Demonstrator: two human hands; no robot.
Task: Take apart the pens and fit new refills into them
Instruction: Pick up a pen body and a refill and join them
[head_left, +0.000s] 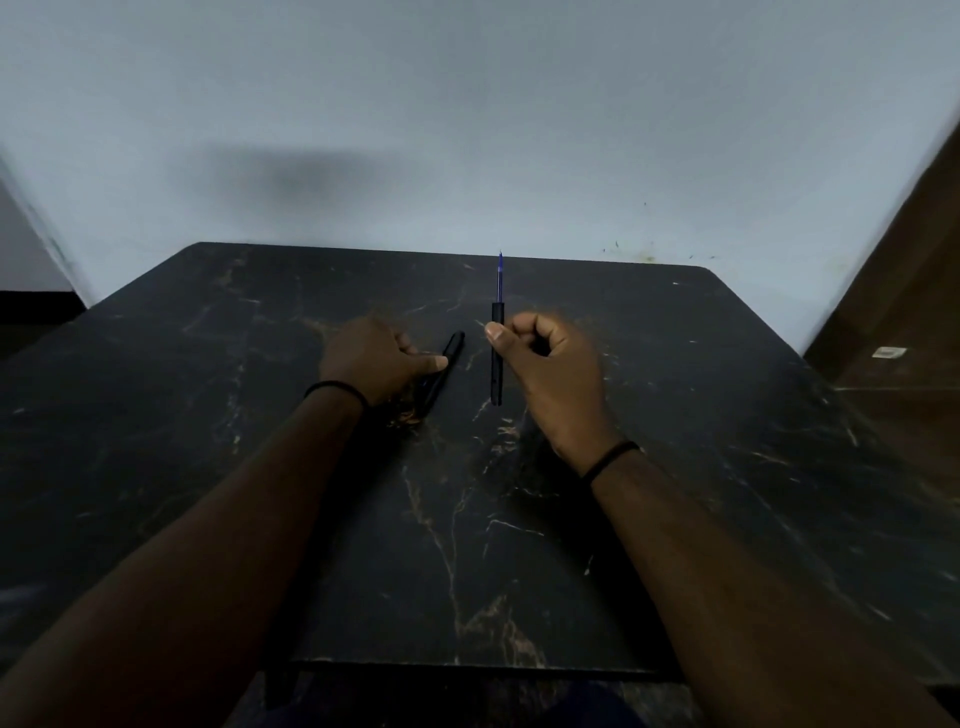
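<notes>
My right hand (545, 364) holds a black pen barrel (496, 364) upright above the black marble table (260, 415), pinched between thumb and fingers. A thin blue refill (500, 278) sticks up out of the barrel's top. My left hand (376, 358) rests on the table to the left, its fingers on a second black pen part (447, 364) that lies slanted on the surface. The lower end of that part is hard to make out against the dark table.
A pale wall (467, 130) rises right behind the table's far edge. A brown wooden surface (909, 312) stands at the right. The table's near edge (467, 665) runs just above my lap. Both wrists wear a thin black band.
</notes>
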